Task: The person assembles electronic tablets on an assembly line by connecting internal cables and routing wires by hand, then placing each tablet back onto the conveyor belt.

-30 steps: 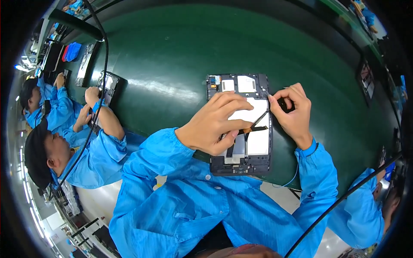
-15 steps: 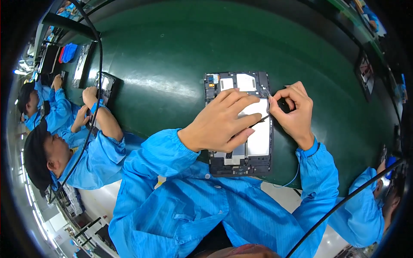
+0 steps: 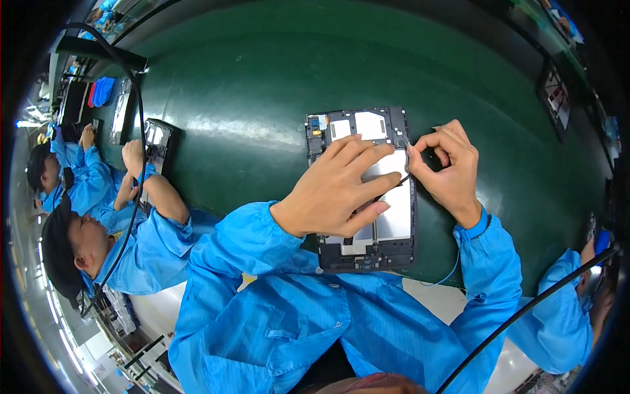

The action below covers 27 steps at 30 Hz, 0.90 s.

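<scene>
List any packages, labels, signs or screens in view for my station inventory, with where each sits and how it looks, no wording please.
Opened tablet: mid-mat under both hands, back up, black frame, silver plates; its screen faces down, unseen.
Second opened tablet: left on the green mat, at a co-worker's hand, dark rectangle.
Flat dark device: far right edge, rectangular with a pale panel; screen or not, cannot tell.
Blue stacked items: far left, too small to identify.

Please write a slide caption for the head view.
Left hand presses an opened tablet on a green table; right hand pinches a thin tool.
</scene>
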Each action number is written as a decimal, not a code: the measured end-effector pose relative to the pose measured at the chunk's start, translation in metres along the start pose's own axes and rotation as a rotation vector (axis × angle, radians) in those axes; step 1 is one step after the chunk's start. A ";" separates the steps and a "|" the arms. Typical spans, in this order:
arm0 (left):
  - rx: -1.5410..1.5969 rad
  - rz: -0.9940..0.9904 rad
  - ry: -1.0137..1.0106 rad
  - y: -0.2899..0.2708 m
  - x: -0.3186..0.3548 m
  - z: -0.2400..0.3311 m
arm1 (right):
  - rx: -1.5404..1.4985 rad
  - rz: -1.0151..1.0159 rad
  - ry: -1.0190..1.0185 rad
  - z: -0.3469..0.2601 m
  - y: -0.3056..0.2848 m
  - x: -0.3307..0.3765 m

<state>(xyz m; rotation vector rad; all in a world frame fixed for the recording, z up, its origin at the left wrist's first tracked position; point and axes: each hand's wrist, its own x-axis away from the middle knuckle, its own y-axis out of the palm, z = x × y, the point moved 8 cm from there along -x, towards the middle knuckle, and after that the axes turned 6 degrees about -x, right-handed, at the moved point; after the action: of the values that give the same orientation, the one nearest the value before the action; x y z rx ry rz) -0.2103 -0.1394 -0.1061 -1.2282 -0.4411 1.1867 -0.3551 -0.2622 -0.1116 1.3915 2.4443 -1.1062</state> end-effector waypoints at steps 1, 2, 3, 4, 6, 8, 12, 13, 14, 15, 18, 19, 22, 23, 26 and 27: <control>0.003 -0.003 0.001 0.001 0.000 0.000 | -0.004 0.002 -0.002 0.000 0.000 0.001; 0.002 -0.006 0.002 0.001 0.000 0.000 | -0.008 0.004 -0.004 0.001 0.000 0.001; -0.008 -0.007 0.001 0.002 -0.001 0.001 | -0.010 0.006 -0.003 0.001 0.001 0.001; -0.017 -0.008 0.000 0.002 -0.001 0.001 | -0.011 0.011 -0.008 0.001 0.001 0.002; -0.004 0.004 -0.001 0.002 -0.002 0.003 | -0.013 0.018 -0.013 0.001 0.000 0.003; 0.008 0.017 -0.002 0.001 -0.002 0.004 | -0.011 0.017 -0.021 0.001 0.001 0.003; 0.028 0.045 -0.008 -0.003 -0.005 0.007 | -0.033 0.075 -0.009 -0.004 0.006 -0.009; 0.031 0.041 0.006 -0.002 -0.006 0.011 | -0.050 0.056 -0.027 -0.007 0.010 -0.015; 0.030 0.045 0.000 0.000 -0.008 0.013 | -0.068 0.037 -0.046 -0.009 0.014 -0.021; 0.020 0.074 0.009 0.001 -0.011 0.014 | -0.070 0.032 -0.051 -0.007 0.018 -0.026; 0.001 0.114 0.017 0.001 -0.010 0.013 | -0.145 -0.065 -0.036 0.002 0.032 -0.041; -0.006 0.130 0.005 0.002 -0.009 0.011 | -0.144 -0.064 -0.042 0.005 0.032 -0.042; 0.003 0.168 -0.020 0.001 -0.002 0.007 | -0.227 -0.070 -0.023 0.015 0.032 -0.042; 0.002 0.168 -0.020 0.001 -0.003 0.007 | -0.243 -0.086 0.004 0.018 0.033 -0.042; -0.043 0.198 0.011 -0.004 -0.009 0.009 | -0.288 -0.106 0.048 0.022 0.034 -0.042; -0.014 0.159 -0.006 -0.002 -0.010 0.006 | -0.317 -0.112 0.064 0.023 0.035 -0.042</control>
<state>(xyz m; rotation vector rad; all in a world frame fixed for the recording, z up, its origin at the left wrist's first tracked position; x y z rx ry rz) -0.2184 -0.1447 -0.0989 -1.2910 -0.3620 1.3249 -0.3094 -0.2955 -0.1291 1.2237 2.6262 -0.6605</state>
